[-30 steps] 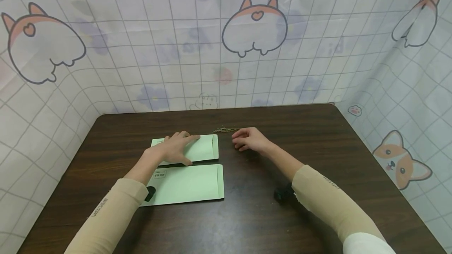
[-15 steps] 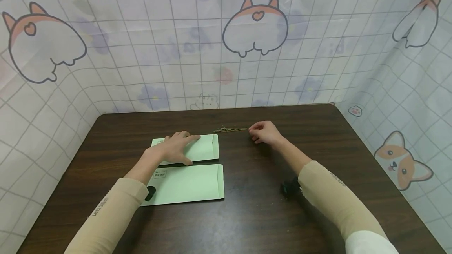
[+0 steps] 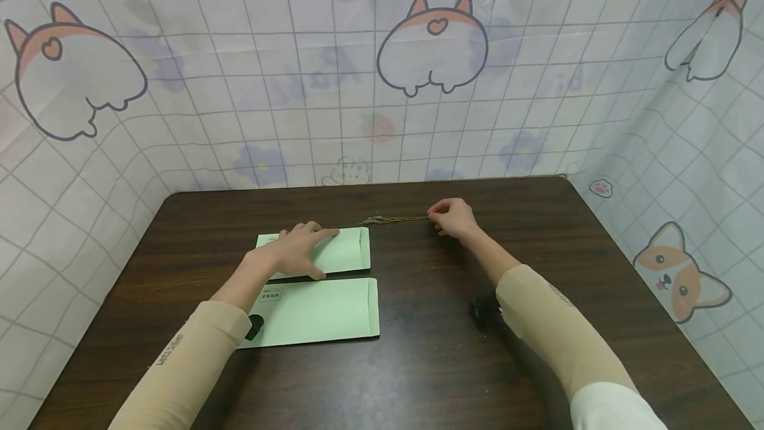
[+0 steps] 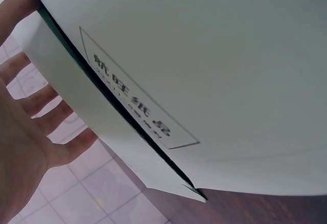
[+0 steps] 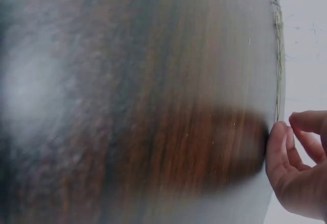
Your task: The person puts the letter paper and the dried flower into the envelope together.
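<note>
In the head view my left hand rests with spread fingers on the smaller, farther pale green envelope. Nearer me lies a larger pale green envelope, printed with a small boxed label; it fills much of the left wrist view. A thin sprig of dried stems lies behind the envelopes, its bushy end to the left. At its right end, my right hand pinches the bare stem tips between thumb and fingers. The right wrist view shows these fingertips at the end of the stems, close to the tabletop.
Both envelopes lie on a dark wood-grain table with rounded back corners. A white grid-patterned curtain with cartoon dogs stands behind it and along both sides. Black wrist devices hang under both forearms.
My right hand has moved right and slightly away along the dried stems to their bare end, its fingers closing there. The left hand and both envelopes have stayed in place.
</note>
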`<action>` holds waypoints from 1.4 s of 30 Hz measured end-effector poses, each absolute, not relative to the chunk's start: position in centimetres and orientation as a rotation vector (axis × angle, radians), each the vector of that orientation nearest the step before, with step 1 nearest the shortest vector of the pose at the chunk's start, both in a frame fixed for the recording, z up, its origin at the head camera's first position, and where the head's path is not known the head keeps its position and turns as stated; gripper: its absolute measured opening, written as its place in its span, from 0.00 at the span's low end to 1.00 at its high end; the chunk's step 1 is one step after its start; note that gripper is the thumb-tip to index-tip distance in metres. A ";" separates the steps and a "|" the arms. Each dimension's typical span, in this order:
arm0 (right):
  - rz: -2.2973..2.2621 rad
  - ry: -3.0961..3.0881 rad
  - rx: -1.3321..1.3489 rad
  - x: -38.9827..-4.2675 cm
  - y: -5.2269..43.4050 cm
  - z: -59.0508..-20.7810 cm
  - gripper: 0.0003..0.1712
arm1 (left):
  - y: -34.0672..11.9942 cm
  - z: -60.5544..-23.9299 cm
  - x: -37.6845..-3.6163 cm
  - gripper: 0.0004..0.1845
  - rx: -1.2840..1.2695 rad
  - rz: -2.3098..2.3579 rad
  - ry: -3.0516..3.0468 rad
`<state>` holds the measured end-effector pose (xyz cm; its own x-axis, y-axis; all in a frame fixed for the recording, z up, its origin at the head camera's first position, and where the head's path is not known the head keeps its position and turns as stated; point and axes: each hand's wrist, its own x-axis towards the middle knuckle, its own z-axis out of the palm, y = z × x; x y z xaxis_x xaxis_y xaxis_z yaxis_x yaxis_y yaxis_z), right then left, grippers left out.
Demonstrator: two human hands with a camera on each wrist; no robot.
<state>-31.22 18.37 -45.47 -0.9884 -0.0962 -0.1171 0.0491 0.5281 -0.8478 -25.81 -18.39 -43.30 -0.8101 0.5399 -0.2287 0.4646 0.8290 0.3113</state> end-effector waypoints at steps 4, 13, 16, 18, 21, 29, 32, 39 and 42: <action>-1.375 2.692 -0.061 -31.7 18.3 -45.8 0.12 | -18.4 -43.3 -25.9 0.51 0.765 0.342 2.708; -1.153 2.864 -0.130 -32.1 17.7 -46.2 0.10 | -18.4 -43.3 -25.9 0.51 0.768 0.342 2.708; -1.122 2.886 -0.144 -32.1 17.7 -46.1 0.09 | -18.3 -43.3 -25.9 0.51 0.763 0.347 2.705; -1.110 2.894 -0.146 -32.0 17.7 -46.0 0.09 | -18.3 -43.3 -25.9 0.51 0.763 0.345 2.705; -1.114 2.893 -0.139 -32.0 17.7 -46.0 0.09 | -18.3 -43.3 -25.9 0.51 0.761 0.343 2.705; -1.108 2.907 -0.139 -32.2 18.0 -46.0 0.08 | -18.3 -43.1 -26.0 0.51 0.759 0.357 2.706; -1.056 2.928 -0.169 -32.1 18.0 -45.9 0.08 | -18.3 -43.1 -25.9 0.51 0.762 0.355 2.705; -0.970 2.948 -0.247 -31.6 17.8 -45.6 0.10 | -18.4 -43.2 -26.0 0.51 0.754 0.353 2.699; -0.967 2.937 -0.264 -31.5 17.6 -45.5 0.10 | -18.4 -43.2 -26.0 0.51 0.753 0.351 2.699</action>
<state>-31.50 17.65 -45.53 -0.9848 -0.1726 0.0171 -0.1490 0.7913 -0.5929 -25.99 -18.38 -43.20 -0.8115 0.5358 -0.2333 0.4582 0.8311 0.3150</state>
